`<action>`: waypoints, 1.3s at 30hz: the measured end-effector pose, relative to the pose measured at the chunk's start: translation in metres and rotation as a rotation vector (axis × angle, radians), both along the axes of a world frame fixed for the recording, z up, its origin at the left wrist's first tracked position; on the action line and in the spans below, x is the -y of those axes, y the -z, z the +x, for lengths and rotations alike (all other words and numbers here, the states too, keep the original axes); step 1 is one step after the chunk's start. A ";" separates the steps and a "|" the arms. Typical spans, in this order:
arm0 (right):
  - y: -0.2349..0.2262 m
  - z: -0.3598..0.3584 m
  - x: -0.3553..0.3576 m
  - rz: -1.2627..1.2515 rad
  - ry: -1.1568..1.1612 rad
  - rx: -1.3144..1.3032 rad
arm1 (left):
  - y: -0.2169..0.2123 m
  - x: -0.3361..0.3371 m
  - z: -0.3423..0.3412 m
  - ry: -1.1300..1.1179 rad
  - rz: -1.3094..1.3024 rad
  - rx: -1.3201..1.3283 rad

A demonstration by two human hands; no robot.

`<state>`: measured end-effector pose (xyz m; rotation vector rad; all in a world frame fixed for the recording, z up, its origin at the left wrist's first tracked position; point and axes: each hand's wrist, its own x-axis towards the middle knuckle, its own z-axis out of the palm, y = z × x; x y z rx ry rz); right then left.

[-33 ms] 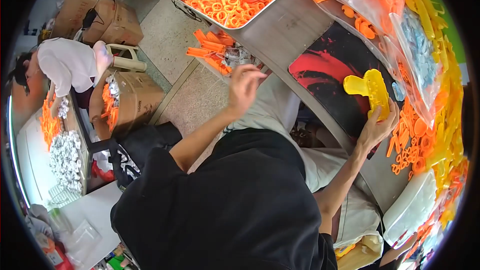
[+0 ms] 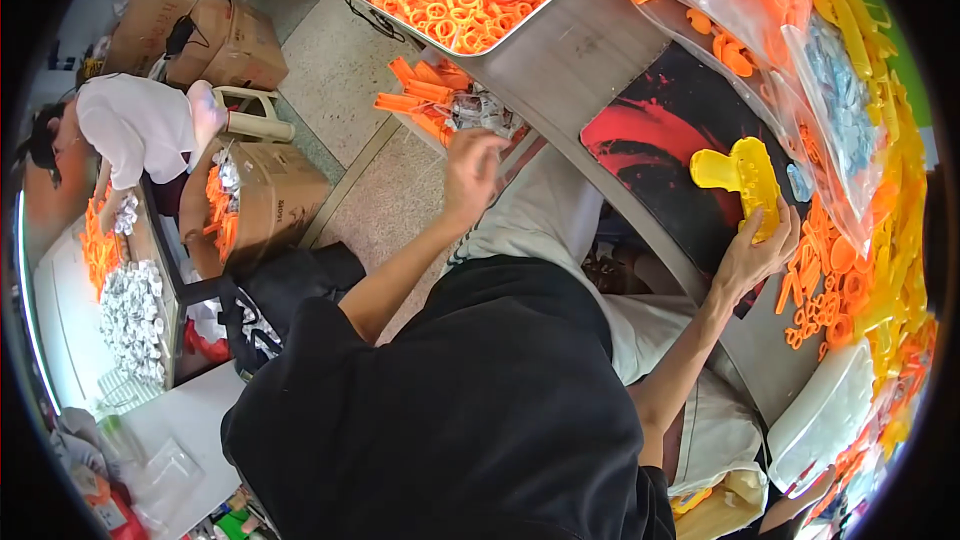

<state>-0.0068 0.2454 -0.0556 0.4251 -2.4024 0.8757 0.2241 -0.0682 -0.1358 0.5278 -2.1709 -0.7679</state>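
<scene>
Dark lettering (image 2: 293,211) — on brown carton (image 2: 275,185)

Yel. plastic pc (image 2: 757,178) showing at R of scene: glossy, one rounded lobe pointing L, hollow trough-like body running far to near. Near end sitting in R hand (image 2: 752,256), fingers gripping; far part overlapping blk/red mat (image 2: 690,105), contact unclear.

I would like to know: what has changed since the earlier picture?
The left hand moved slightly left, away from the table edge. Nothing was visibly taken or let go. The right hand still holds the yellow part, both about where they were.
</scene>
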 end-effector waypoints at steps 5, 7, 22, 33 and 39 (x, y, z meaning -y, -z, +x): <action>0.001 0.002 -0.007 0.000 0.108 -0.012 | 0.058 0.060 0.003 0.007 -0.093 0.335; 0.006 0.004 -0.011 -0.008 0.098 0.007 | 0.061 0.068 -0.016 0.103 -0.196 0.409; 0.007 0.006 -0.013 -0.008 0.091 0.000 | 0.019 0.119 0.026 -0.034 0.029 0.315; -0.002 0.010 -0.006 -0.040 0.045 -0.086 | -0.111 0.074 0.032 -0.007 0.420 -0.502; -0.048 0.069 0.050 0.015 -0.221 -0.206 | -0.160 0.050 0.012 0.243 0.625 -0.567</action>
